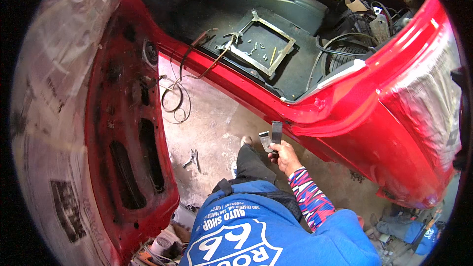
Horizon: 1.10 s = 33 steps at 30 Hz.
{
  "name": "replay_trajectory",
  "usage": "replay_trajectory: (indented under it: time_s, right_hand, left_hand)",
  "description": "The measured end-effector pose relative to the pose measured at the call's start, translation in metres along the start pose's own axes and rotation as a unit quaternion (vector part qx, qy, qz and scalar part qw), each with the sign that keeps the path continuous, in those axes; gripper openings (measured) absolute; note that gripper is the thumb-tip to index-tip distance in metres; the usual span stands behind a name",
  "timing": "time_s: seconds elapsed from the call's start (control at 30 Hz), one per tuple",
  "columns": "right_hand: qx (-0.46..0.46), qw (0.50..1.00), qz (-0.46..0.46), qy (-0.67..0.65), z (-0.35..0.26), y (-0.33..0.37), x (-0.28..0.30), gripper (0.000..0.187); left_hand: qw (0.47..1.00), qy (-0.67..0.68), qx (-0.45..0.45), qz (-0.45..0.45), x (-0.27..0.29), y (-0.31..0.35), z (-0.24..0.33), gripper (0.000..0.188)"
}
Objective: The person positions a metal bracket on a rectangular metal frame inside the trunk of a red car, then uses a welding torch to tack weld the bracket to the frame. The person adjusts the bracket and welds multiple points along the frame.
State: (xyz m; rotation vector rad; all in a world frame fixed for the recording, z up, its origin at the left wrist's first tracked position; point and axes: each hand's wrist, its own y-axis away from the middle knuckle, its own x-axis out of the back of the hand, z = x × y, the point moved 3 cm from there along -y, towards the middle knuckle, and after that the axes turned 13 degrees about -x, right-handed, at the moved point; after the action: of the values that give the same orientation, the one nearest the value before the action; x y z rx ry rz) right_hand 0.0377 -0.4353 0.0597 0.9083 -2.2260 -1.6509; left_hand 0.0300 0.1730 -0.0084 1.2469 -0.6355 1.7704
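My right hand [286, 158], in a patterned sleeve, is closed around two small flat plates in front of my body. One is a silvery plate [265, 140] with a dark top edge; the other is a dark strip [277, 133] standing upright beside it. Whether they are joined I cannot tell. Just beyond them runs the red sill of a car body [241, 99]. I cannot see my left hand; the left arm is hidden past my blue shirt.
An open red car door [125, 133] stands left, partly masked. On the cabin floor lie a square metal frame [274, 70], several small metal parts [253, 48] and a yellow stick [273, 55]. Cables [183, 71] hang over the sill. A pliers-like tool [193, 159] lies on the concrete.
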Motion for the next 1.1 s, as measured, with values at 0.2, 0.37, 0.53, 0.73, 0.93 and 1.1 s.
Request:
replay_trajectory:
  time_s: [0.2,0.37,0.53,0.73,0.93,1.1]
  right_hand:
    - [0.063,0.992,-0.001,-0.11,-0.055,-0.065,-0.021,0.015]
    - [0.062,0.98,0.079,-0.172,-0.121,-0.146,-0.032,0.015]
    - [0.065,0.966,0.133,-0.21,-0.183,-0.218,-0.027,0.021]
    - [0.093,0.957,0.204,-0.185,-0.217,-0.274,-0.007,0.016]
    - [0.108,0.939,0.249,-0.212,-0.219,-0.315,0.013,0.016]
    - [0.134,0.939,0.268,-0.168,-0.252,-0.38,0.04,0.018]
  left_hand:
    - [0.876,-0.176,-0.11,-0.435,-0.081,-0.043,0.117,0.037]
    - [0.727,-0.213,-0.268,-0.595,-0.14,-0.116,0.272,0.034]
    - [0.865,0.105,-0.118,-0.476,-0.207,-0.166,0.398,0.03]
    - [0.743,0.029,-0.377,-0.552,-0.272,-0.162,0.535,0.034]
    - [0.677,0.1,-0.506,-0.525,-0.347,-0.183,0.665,0.022]
    - [0.632,0.208,-0.663,-0.343,-0.431,-0.225,0.745,0.018]
